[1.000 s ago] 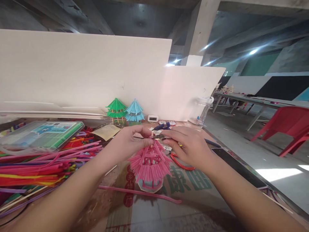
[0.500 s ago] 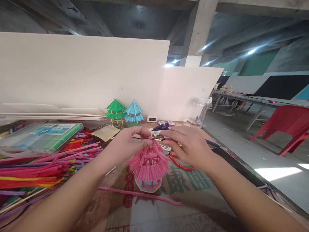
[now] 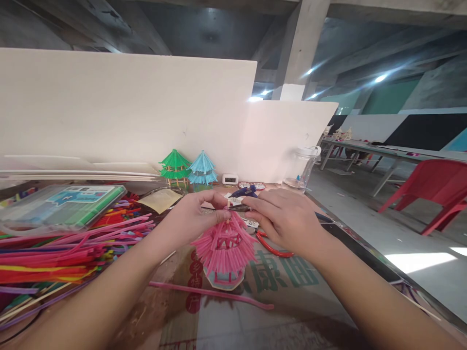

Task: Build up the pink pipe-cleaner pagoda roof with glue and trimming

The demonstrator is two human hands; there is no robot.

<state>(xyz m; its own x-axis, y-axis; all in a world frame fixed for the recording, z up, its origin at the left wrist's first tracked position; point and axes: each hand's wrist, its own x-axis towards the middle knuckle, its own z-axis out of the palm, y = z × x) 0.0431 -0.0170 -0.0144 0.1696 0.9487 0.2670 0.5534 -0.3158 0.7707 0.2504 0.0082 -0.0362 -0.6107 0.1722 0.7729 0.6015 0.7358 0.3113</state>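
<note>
A pink pagoda model (image 3: 224,253) made of pipe cleaners stands on printed cardboard (image 3: 277,287) in front of me. My left hand (image 3: 193,214) pinches the top of its roof with thumb and fingers. My right hand (image 3: 286,218) is closed on a small metal tool (image 3: 239,208) whose tip meets the roof's peak beside my left fingertips. A long pink pipe cleaner (image 3: 211,292) lies on the table just in front of the model.
A heap of coloured pipe cleaners (image 3: 69,248) and a clear plastic case (image 3: 62,201) fill the left. Green (image 3: 175,167) and blue (image 3: 203,170) pagoda models stand by the white board. Red-handled pliers (image 3: 272,245), a glue gun (image 3: 242,192) and a plastic jar (image 3: 301,167) sit behind my hands.
The view shifted slightly. Both hands stay at the pagoda's top; the right hand edged a little toward the peak.
</note>
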